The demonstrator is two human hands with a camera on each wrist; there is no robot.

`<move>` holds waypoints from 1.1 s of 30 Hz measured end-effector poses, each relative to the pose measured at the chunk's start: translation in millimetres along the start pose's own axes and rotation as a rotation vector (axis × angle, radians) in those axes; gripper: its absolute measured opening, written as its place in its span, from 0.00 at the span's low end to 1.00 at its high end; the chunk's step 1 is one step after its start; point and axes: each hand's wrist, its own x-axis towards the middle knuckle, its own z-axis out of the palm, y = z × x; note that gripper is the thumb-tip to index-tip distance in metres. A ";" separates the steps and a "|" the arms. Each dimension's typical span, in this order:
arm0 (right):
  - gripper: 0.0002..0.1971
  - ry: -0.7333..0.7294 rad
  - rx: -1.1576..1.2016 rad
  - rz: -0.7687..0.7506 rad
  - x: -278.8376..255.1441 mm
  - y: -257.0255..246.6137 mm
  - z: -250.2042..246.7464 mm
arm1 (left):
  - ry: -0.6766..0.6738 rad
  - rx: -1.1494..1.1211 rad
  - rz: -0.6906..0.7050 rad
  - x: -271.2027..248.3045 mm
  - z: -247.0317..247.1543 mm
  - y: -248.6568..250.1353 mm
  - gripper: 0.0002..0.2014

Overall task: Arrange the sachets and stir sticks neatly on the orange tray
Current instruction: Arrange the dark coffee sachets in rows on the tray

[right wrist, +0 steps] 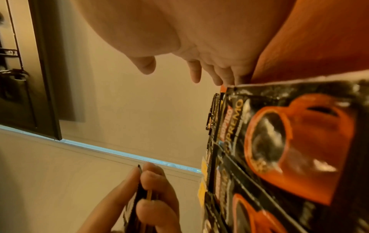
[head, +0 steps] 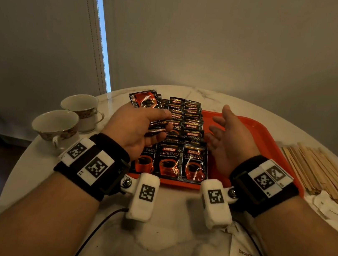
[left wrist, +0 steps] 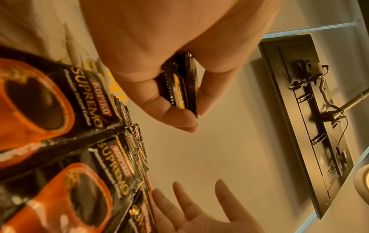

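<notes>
left hand [head: 136, 126]: pinching a few sachets [head: 157, 126]
right hand [head: 231, 137]: spread, empty
tray [head: 256, 136]: sachet rows [head: 182, 151] on left
sticks [head: 319, 170]: right of tray

Left hand [head: 135, 126] fingers curled tight; right hand [head: 231, 135] fingers relaxed, spread.

Overlapping rows of black foil coffee sachets [head: 183, 143] are lying on the left part of the orange plastic tray [head: 251, 129]. Two china teacups [head: 71, 117] are standing left of it, loose wooden stir sticks [head: 319, 170] are lying right, all sitting on the round marble table [head: 167, 248].
</notes>
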 end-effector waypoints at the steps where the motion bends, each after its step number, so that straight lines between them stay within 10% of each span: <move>1: 0.34 0.009 0.002 -0.008 3.2 -0.8 -1.7 | 0.000 -0.001 0.000 -0.2 0.0 0.1 0.17; 33: 0.37 0.002 -0.015 0.160 72.3 -43.6 24.8 | -0.019 -0.011 -0.025 -1.6 -4.6 6.3 0.02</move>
